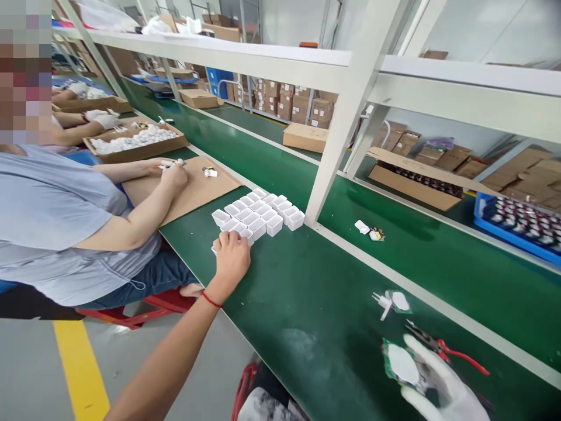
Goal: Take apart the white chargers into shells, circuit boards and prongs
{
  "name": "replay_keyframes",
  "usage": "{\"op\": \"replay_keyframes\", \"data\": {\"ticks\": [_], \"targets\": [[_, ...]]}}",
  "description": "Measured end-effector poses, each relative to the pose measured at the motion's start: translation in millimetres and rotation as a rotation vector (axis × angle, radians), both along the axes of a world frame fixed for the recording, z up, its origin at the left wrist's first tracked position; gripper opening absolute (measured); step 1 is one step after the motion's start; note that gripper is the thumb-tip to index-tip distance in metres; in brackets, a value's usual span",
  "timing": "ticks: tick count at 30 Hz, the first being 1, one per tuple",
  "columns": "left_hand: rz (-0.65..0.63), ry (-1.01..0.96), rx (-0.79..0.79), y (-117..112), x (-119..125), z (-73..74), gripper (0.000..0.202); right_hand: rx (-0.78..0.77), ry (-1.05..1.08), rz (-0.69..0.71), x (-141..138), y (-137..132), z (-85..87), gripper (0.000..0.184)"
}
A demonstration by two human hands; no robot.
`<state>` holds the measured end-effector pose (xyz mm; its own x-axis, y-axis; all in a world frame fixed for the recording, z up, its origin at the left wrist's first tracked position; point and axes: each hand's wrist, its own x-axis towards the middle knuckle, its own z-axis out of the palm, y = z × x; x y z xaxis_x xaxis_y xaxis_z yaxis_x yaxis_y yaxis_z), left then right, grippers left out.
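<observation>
Left hand (231, 257) is reaching out bare, a red string at its wrist, fingers curled down over the near edge of a cluster of small white plastic cups (258, 215); it is touching the nearest cups, grip partly closed on them, whether one is actually being pinched cannot be told. The cups are sitting open side up in tight rows on the green conveyor belt (307, 304), just left of a white frame post (346, 123).

Right hand (442, 389) is wearing a white glove, sitting low at the frame's bottom right, fingers spread loosely around a small green circuit board with a white pad (401, 362); full clamp cannot be told. Red-handled pliers (447, 351) are lying on the belt just beyond that hand. A second small board with a white plug piece (392, 301) is lying near, further up the belt.

Outward: a co-worker in a grey shirt (48, 222) is sitting to the left, working over a brown cardboard sheet (193, 187). Cardboard boxes (307, 137) and a blue tray of parts (521, 225) are sitting on the far side.
</observation>
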<state>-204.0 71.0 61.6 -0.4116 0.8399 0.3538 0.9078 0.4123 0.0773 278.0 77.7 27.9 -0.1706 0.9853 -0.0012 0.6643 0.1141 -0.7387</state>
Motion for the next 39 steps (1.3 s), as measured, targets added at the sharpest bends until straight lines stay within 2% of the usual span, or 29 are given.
{"op": "replay_keyframes", "data": {"ticks": [2,4,7,10,12,15,17,20,21,23,26,29,33,35,39], "targets": [[-0.04,0.016,-0.006,-1,5,-6.9,0.031,-0.104,0.074,-0.04,-20,-10,8.2,0.064],[-0.116,0.019,-0.021,-1,27,-11.4,0.032,-0.151,0.152,-0.096,-29,-22,15.0,0.063],[-0.306,-0.029,0.022,-3,83,-16.6,0.026,-0.153,0.281,-0.144,-23,-37,20.3,0.059],[-0.615,-0.166,0.136,-8,151,-22.5,0.018,-0.082,0.382,-0.162,-7,-47,18.1,0.055],[-0.794,-0.256,0.154,-11,191,-26.6,0.018,-0.023,0.383,-0.194,2,-51,12.8,0.055],[-0.911,-0.398,0.128,-14,223,-31.4,0.015,-0.001,0.37,-0.257,11,-53,0.8,0.059],[-0.924,-0.547,0.074,-15,223,-32.2,0.025,-0.051,0.441,-0.293,13,-52,-8.6,0.068],[-0.891,-0.723,-0.136,-15,206,-30.5,0.065,-0.102,0.535,-0.325,10,-49,-20.1,0.074],[-0.874,-0.752,-0.216,-14,201,-29.9,0.07,-0.11,0.528,-0.322,8,-47,-22.0,0.073],[-0.854,-0.789,-0.307,-11,196,-29.7,0.063,-0.121,0.478,-0.279,3,-44,-21.4,0.068],[-0.86,-0.879,-0.309,-10,204,-32.6,0.052,-0.053,0.371,-0.154,-1,-42,-9.1,0.064],[-0.88,-0.946,-0.393,-10,222,-36.5,0.057,0.173,0.26,0.009,1,-38,10.5,0.061],[-0.917,-0.923,-0.498,-9,237,-39.7,0.063,0.481,0.056,0.193,3,-29,31.9,0.068],[-0.961,-0.936,-0.465,-9,239,-39.5,0.062,0.55,-0.029,0.233,1,-23,38.8,0.064],[-1.106,-1.019,-0.297,-10,244,-33.0,0.057,0.604,-0.156,0.322,-7,-17,53.0,0.049]]}}
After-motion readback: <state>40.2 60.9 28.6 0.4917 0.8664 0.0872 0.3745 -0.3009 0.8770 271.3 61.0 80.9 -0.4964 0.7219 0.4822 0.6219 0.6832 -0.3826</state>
